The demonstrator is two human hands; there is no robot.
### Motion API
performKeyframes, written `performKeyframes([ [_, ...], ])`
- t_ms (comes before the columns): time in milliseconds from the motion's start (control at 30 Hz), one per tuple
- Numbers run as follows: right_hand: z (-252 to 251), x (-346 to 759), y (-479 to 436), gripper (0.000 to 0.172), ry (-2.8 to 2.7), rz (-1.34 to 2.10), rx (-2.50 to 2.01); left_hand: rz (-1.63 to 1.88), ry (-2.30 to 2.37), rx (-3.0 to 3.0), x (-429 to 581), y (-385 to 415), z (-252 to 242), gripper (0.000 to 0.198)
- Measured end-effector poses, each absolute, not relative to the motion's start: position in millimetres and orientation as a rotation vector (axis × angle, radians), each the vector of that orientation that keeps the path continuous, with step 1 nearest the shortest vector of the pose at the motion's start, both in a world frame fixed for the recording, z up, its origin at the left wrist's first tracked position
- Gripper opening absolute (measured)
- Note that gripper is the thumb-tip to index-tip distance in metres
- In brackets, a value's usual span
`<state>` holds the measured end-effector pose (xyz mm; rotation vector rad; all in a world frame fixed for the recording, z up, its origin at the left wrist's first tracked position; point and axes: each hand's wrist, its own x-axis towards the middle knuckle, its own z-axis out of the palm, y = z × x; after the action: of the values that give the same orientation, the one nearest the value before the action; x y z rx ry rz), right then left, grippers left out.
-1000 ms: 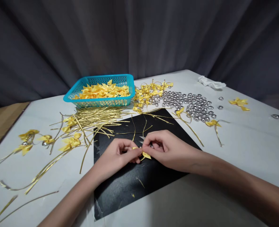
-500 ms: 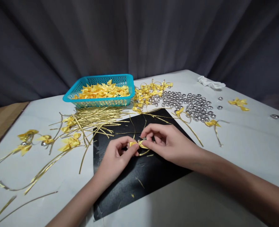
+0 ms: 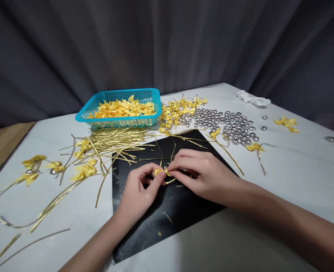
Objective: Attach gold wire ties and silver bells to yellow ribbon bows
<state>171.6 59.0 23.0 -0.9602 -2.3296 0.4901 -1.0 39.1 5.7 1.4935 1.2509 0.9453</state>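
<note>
Above a black mat (image 3: pixel 155 219), my two hands meet at a small yellow ribbon bow (image 3: pixel 158 172) with gold cord looped about it. Pinched between thumb and fingers, the bow's left side is in my left hand (image 3: pixel 142 185). My right hand (image 3: pixel 203 170) has its thumb and fingertips closed at the bow's right side, covering much of it. Thin gold cord ends (image 3: pixel 173 149) rise from between the hands, and a curved piece of cord shows just below. A small shiny bit sits at the bow's centre, too small to name.
A blue basket (image 3: pixel 118 119) of yellow ribbon pieces stands at the back. Gold cords (image 3: pixel 116 140) lie in a heap before it. Silver bell-like pieces (image 3: pixel 236 128) spread right of centre. Finished-looking yellow bows (image 3: pixel 84 170) lie left; a white crumpled cloth (image 3: pixel 253 99) lies far right.
My right hand's fingers have shifted slightly and straightened, now covering more of the bow's right side. My left hand keeps its pinch in nearly the same place.
</note>
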Motion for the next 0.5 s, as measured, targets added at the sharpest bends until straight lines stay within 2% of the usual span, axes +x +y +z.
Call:
performKeyframes([
  [100,20.6,173.5,57.6,0.018,-2.456,0.262,-0.853,0.946,1.233,1.485,-0.6,38.9,7.2,0.022],
  [200,19.1,173.6,57.7,0.019,-2.506,0.196,-0.832,0.952,1.211,1.479,-0.6,38.8,7.7,0.022],
  [500,22.1,169.2,58.4,0.009,-2.424,0.606,-1.038,0.935,1.164,1.459,-2.8,37.7,8.8,0.020],
])
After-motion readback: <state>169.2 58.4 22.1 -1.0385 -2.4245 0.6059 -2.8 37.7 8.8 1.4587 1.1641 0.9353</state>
